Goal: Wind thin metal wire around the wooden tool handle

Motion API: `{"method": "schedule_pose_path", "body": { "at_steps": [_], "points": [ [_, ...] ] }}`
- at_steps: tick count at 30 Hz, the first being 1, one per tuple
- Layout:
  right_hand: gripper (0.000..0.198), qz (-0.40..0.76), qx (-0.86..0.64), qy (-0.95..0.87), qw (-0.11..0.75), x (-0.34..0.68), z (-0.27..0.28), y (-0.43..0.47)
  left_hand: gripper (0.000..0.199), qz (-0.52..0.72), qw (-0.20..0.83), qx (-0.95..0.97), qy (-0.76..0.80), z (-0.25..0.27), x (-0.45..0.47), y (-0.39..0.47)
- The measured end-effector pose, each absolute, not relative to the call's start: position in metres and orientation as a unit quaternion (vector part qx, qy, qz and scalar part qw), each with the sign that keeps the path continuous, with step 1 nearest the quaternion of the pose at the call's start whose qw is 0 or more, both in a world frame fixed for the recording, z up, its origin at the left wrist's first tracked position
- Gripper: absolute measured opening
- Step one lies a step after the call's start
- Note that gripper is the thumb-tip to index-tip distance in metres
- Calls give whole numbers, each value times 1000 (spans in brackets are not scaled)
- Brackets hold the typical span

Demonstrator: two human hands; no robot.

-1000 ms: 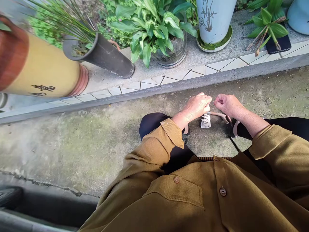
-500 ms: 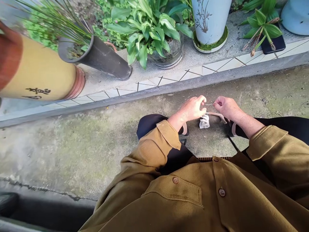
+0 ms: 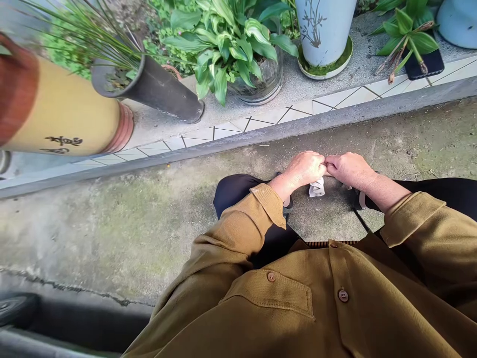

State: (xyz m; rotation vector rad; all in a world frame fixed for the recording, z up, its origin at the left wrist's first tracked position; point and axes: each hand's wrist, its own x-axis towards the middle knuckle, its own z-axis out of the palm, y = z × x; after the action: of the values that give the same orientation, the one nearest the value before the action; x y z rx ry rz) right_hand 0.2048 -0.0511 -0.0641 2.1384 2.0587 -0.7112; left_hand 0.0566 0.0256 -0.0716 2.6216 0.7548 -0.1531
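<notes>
My left hand (image 3: 303, 168) and my right hand (image 3: 350, 169) meet low between my knees, knuckles together and fingers closed. What they grip is hidden behind the fingers. Just below my left hand a piece of white cloth (image 3: 316, 188) shows, its upper end covered by the hand. Whether the cloth hangs or rests on the ground I cannot tell. The stick-like tan piece and thin strand of the earlier frame are mostly or wholly out of sight behind my hands.
Concrete ground (image 3: 149, 223) lies under me. Ahead runs a tiled ledge (image 3: 261, 122) with a leafy plant in a glass pot (image 3: 257, 82), a dark tilted vase (image 3: 167, 97), a yellow jar (image 3: 74, 109), a pale blue pot (image 3: 326, 35) and a phone (image 3: 425, 64).
My hands have come together, closing the gap where a thin strand ran between them. My left fingers, curled apart before, are now closed. The tan piece is now largely covered.
</notes>
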Motion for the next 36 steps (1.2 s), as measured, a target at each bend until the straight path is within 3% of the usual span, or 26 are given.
{"method": "schedule_pose_path", "body": {
  "at_steps": [4,15,18,22,25,30,36],
  "points": [
    [39,-198,693,690,73,202,-64,-54,29,-44,196,939,279,-73,57,26],
    [35,-188,684,704,44,204,-76,-60,30,-78,220,923,305,-72,56,28],
    [32,-231,705,671,-8,203,-75,-59,28,-60,339,888,304,-71,52,35],
    [30,-353,715,593,-111,208,-73,-56,27,-22,629,714,307,-67,42,44],
    [29,-402,718,548,-150,213,-74,-55,25,7,720,614,323,-65,37,46],
    [29,-397,709,560,-161,216,-75,-56,17,12,713,616,334,-66,40,45],
    [29,-345,697,592,-209,219,-76,-58,21,18,596,741,309,-72,41,46]
  ]
}}
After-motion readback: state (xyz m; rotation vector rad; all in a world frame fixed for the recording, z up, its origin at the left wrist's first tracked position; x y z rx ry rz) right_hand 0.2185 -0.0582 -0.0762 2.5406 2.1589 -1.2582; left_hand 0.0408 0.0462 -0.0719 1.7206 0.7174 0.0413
